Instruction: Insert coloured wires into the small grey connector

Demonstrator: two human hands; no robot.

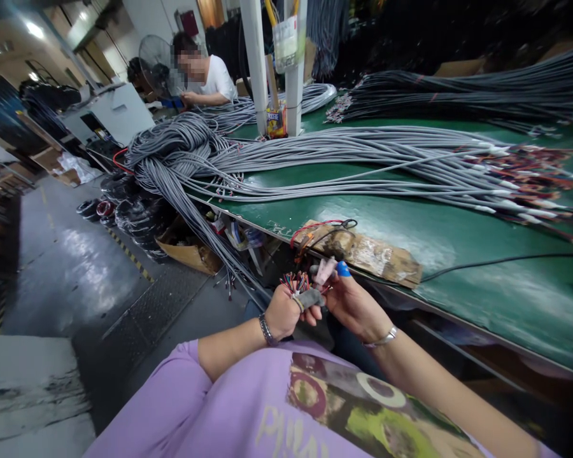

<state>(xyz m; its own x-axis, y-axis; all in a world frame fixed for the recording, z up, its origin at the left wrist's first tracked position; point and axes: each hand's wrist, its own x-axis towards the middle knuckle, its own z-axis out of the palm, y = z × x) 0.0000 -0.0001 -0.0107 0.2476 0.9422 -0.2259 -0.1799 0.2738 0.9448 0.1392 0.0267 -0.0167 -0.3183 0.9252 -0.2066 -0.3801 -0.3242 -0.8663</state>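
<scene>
My left hand (285,312) is closed around a bunch of cable ends, with many thin coloured wires (293,280) fanning out above the fist. A grey cover wraps its thumb (310,298). Close beside it, my right hand (358,308) has its fingers bent together at the edge of the bunch, where a few thin wires show between the fingertips. One of its fingers has a blue cover (343,269) and another a pinkish wrap (325,271). Grey cables (219,248) hang from the table edge down toward my left hand.
Long grey cables (339,149) lie across the green table (458,236), their stripped ends at the right. A worn wooden board (379,257) with wires lies at the near edge. Dark cable bundles (458,89) lie behind. Another person (214,79) sits beyond the post (295,83).
</scene>
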